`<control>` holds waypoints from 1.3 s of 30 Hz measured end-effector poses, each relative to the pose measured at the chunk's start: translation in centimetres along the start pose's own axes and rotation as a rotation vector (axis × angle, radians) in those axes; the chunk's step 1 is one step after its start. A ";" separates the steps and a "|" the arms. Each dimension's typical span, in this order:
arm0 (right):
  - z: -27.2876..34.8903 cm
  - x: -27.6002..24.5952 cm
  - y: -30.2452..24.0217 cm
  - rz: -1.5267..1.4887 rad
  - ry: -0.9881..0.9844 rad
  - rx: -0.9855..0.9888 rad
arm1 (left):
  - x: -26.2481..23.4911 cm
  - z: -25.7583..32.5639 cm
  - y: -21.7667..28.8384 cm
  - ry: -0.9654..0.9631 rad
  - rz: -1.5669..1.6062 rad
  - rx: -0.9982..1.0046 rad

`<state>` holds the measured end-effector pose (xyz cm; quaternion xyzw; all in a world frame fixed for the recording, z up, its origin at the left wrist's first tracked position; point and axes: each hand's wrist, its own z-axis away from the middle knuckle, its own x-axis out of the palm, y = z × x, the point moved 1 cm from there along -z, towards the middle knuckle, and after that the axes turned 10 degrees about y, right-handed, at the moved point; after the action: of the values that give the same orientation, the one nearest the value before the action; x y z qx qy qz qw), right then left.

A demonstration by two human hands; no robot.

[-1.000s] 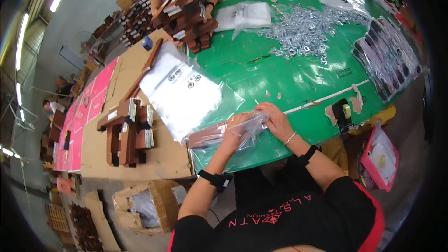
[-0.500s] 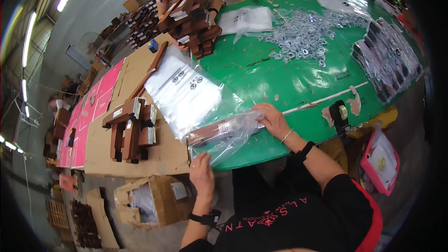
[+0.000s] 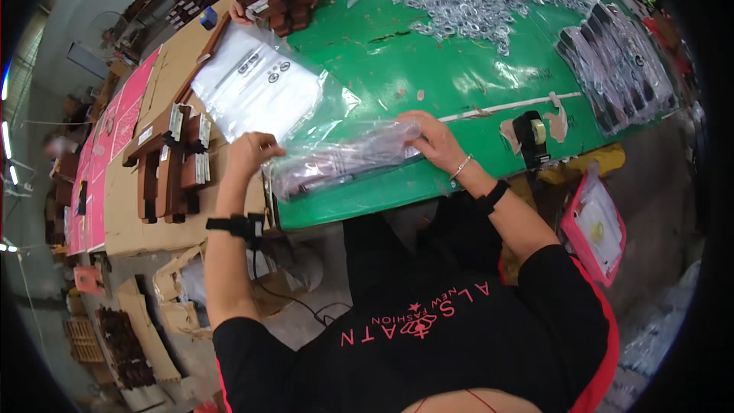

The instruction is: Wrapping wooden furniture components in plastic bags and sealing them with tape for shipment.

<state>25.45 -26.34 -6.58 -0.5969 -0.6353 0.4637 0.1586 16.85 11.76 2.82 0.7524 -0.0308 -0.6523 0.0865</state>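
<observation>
Along the near edge of the green-topped bench (image 3: 428,84) lies a clear plastic bag (image 3: 344,159) with a long dark piece inside, stretched between both hands. At its left end the left hand (image 3: 251,154) is curled and pinching the bag's mouth; at its right end the right hand (image 3: 432,140) lies over the bag with fingers closed on the film. Just behind the bag, toward the bench's left edge, a stack of empty clear bags (image 3: 260,92) lies flat. Farther back, near the far edge, a spread of small silvery metal parts (image 3: 482,4) covers the green top, and along the right edge rows of filled bags (image 3: 619,69) lie side by side. A tape dispenser (image 3: 531,138) sits at the near right edge. Left of the green top, cardboard sheets (image 3: 153,206) carry brown wooden pieces (image 3: 172,168); more of them pile at the far left corner, where another person's hand (image 3: 243,15) shows. Beyond lies a grey concrete floor with cartons and strip lights.
</observation>
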 end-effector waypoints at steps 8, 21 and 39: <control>0.6 0.1 -0.5 0.088 0.069 -0.038 | -2.7 -0.8 -1.0 0.749 -0.202 -0.021; 0.8 0.4 -0.4 0.088 0.082 -0.016 | 6.8 1.1 17.0 0.275 0.424 0.152; 0.5 1.5 0.9 0.000 0.144 0.139 | 7.7 11.3 12.4 0.738 1.325 -0.720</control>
<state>25.26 -25.34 -8.09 -0.6162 -0.5885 0.4628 0.2447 7.66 -2.66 -4.14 0.6702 -0.2259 -0.1485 0.6912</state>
